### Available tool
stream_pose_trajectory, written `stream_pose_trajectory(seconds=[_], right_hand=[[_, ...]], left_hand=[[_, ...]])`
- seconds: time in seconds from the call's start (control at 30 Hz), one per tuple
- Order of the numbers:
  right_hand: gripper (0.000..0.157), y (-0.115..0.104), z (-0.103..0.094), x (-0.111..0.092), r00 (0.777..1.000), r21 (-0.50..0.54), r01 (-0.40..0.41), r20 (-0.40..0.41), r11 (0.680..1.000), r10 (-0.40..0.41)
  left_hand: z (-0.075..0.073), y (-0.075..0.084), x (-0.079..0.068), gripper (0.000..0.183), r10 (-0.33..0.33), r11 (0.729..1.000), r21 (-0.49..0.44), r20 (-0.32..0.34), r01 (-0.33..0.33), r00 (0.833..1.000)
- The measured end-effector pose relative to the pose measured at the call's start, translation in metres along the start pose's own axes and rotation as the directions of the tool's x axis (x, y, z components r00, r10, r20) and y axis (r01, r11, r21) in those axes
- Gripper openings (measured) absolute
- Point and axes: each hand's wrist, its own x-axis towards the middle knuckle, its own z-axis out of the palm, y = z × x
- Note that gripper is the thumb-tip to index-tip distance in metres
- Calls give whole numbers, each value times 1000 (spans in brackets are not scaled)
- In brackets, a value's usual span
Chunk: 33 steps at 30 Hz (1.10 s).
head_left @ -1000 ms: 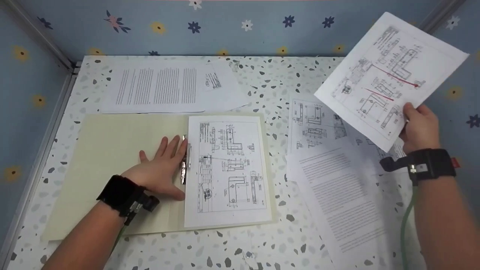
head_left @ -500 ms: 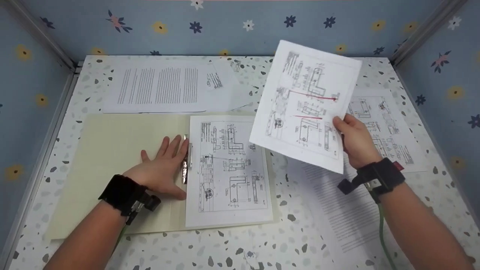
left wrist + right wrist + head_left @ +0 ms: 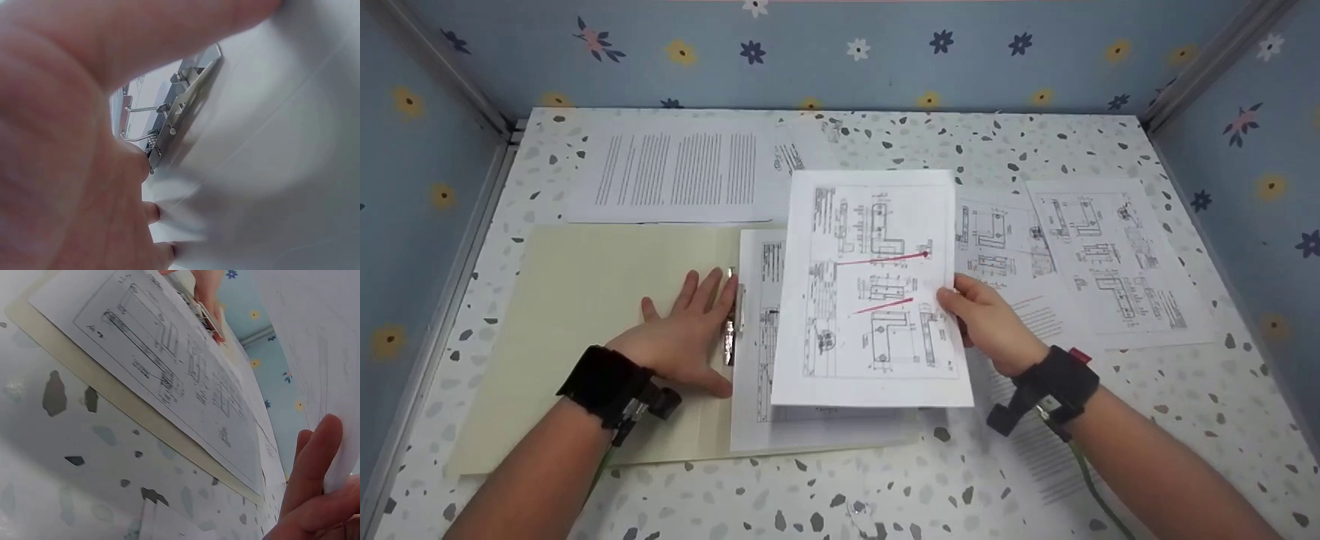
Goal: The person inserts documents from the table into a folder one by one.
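Note:
My right hand (image 3: 990,322) pinches the right edge of a drawing sheet (image 3: 877,382) with red marker lines, thumb on top and fingers beneath. The sheet hangs above the right half of an open cream folder (image 3: 585,300). Below it lies another technical drawing (image 3: 185,365), inside the folder and partly hidden in the head view. Spread flat on the folder's left half, my left hand (image 3: 682,337) has its fingertips by the metal clip (image 3: 729,341) at the spine. In the left wrist view the clip (image 3: 183,101) shows its prongs and a spring.
A printed text page (image 3: 675,172) lies behind the folder. To the right are loose drawing sheets (image 3: 1121,262) and a text page (image 3: 1027,450), overlapping on the speckled table (image 3: 780,502). Flowered panels (image 3: 810,60) enclose the back and sides.
My right hand has carried the red-marked sheet left and downward from the far right to over the folder, turning it straighter. The left hand has stayed in place.

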Motion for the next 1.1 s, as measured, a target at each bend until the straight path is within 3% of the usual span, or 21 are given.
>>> stream_pose_trajectory(seconds=[0.3, 0.5, 0.77, 1.1], right_hand=[[39, 17, 26, 11, 990, -8, -21, 139, 1000, 22], [36, 21, 35, 16, 983, -46, -10, 184, 999, 18], [33, 21, 43, 20, 978, 7, -27, 209, 1000, 25], [36, 21, 45, 23, 979, -59, -10, 202, 998, 22]], left_hand=[[0, -1, 0, 145, -14, 1000, -12, 14, 14, 1000], [1, -2, 1, 145, -11, 1000, -5, 14, 11, 1000], [2, -2, 0, 147, -16, 1000, 4, 8, 16, 1000], [2, -1, 0, 147, -15, 1000, 1, 6, 15, 1000]])
